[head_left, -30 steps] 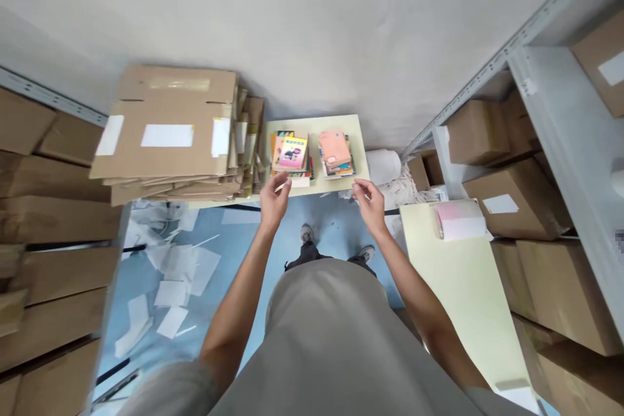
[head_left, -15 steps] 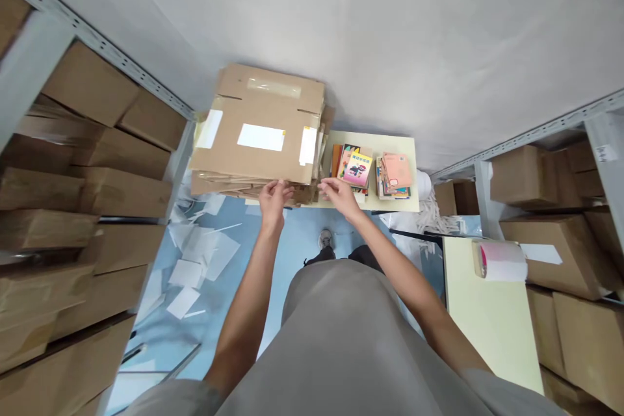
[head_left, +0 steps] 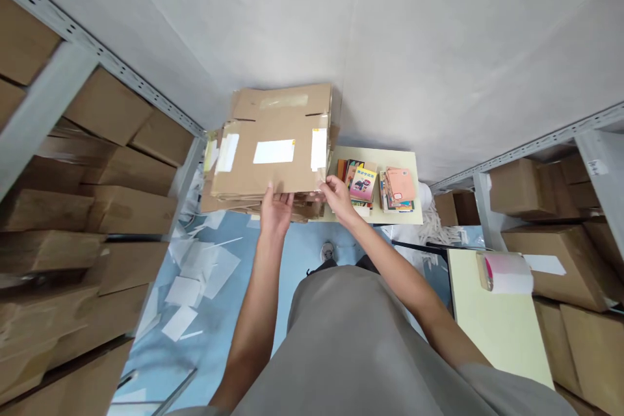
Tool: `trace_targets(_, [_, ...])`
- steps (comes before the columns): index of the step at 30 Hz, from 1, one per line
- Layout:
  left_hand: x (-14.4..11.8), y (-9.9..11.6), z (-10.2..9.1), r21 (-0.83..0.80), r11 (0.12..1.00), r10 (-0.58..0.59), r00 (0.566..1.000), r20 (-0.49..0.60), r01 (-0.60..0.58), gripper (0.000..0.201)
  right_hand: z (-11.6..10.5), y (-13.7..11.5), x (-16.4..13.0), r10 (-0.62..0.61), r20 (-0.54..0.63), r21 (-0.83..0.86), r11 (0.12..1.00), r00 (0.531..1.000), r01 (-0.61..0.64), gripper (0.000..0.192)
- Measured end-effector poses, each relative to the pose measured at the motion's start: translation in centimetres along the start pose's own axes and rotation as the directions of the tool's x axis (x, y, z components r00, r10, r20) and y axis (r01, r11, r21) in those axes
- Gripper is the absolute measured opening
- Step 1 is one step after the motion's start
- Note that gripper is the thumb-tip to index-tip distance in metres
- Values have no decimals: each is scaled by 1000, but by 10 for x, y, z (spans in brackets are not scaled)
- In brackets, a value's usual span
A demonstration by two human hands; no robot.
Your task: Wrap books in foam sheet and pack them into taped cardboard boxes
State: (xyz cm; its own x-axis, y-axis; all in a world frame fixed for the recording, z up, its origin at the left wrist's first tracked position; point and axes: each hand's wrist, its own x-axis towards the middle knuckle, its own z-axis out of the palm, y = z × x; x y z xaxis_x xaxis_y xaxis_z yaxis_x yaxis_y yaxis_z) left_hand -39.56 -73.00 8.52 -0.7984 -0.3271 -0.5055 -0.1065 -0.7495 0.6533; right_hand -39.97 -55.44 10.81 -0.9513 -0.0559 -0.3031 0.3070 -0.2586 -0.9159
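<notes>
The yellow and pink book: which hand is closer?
Right. The right hand is just left of the book, at a corner of the cardboard; the left hand is farther left, at the cardboard's front edge.

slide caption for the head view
Left hand and right hand at the near edge of flattened cardboard, books alongside.

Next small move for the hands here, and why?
Probably raise the top flattened carton's front edge slightly: the left hand is at that edge, the right hand is at its front right corner, and more flattened cardboard lies beneath it.
</notes>
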Motion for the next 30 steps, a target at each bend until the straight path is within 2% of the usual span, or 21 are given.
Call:
trace_targets(3, [2,8,6,-86,996,5,999,-36,-8,13,-9,-8,-27,-75,49,-39,996,996,77,54])
trace_targets(6, [-3,6,17,-46,999,-20,1000,17,20,9,-37,-12,-51,-91,50,-95,991,995,95,57])
trace_targets(9, [-9,-6,37,56,996,-81,986,147,74,13,-92,-22,-68,-161,-95,-153,977,982,146,63])
trace_targets(11, [-11,-20,55,119,988,-123,957,264,94,19,-142,-34,-84,-261,-285,-205,957,922,208,66])
trace_targets(12, [-13,-29,66,150,983,-147,933,328,102,24,-169,-41,-96,-323,-394,-242,940,860,242,65])
trace_targets(15, [-20,-67,102,267,956,-245,833,497,122,46,-249,-60,-152,-453,-659,-365,891,600,271,66])
trace_targets(17, [-33,-101,125,379,916,-343,750,566,134,60,-293,-65,-206,-475,-764,-410,880,437,241,66])
trace_targets(19, [-52,-139,145,485,865,-437,666,604,128,65,-324,-63,-266,-462,-833,-419,886,305,198,66])
trace_targets(23, [-106,-209,176,632,769,-580,524,624,100,61,-359,-37,-386,-378,-922,-367,922,86,120,70])
trace_targets(26, [-151,-251,192,719,689,-684,407,605,91,60,-380,-10,-464,-321,-945,-326,941,-58,91,73])
trace_targets(28, [-182,-278,202,760,645,-736,331,591,79,58,-399,9,-509,-298,-945,-310,948,-132,78,74])
trace_targets(30, [-214,-307,209,794,605,-775,276,568,66,54,-423,28,-548,-281,-942,-298,952,-184,72,73])
